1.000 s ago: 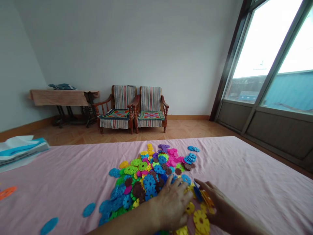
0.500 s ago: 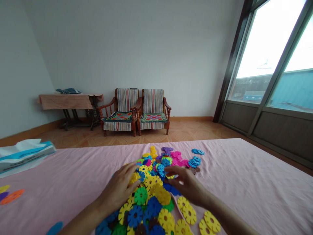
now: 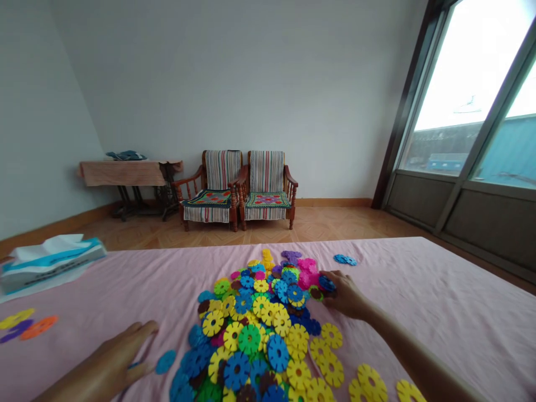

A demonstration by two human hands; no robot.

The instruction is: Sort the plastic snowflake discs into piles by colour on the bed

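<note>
A mound of notched plastic discs (image 3: 250, 339) in yellow, blue, green, pink and brown lies in front of me. At its right side, the fingers of my right hand (image 3: 345, 296) are closed around dark blue discs (image 3: 326, 283); how many is hidden. Beside these sits a brown disc (image 3: 316, 292). My left hand (image 3: 119, 357) is low over the cloth left of the mound, thumb apart from its stretched fingers. A sliver of blue shows by that thumb, mostly covered. Just right of this hand lies a blue disc (image 3: 166, 362).
Pink cloth (image 3: 439, 312) covers the table. Left of the mound are a tissue pack (image 3: 54, 262) and an orange disc (image 3: 39, 328) with yellow and purple ones. Blue discs (image 3: 345, 259) lie toward the far edge. Two wooden armchairs (image 3: 268, 190) stand beyond.
My hands have moved apart from over the mound, the left one leftward and toward me, the right one rightward onto blue discs. The view has turned slightly left.
</note>
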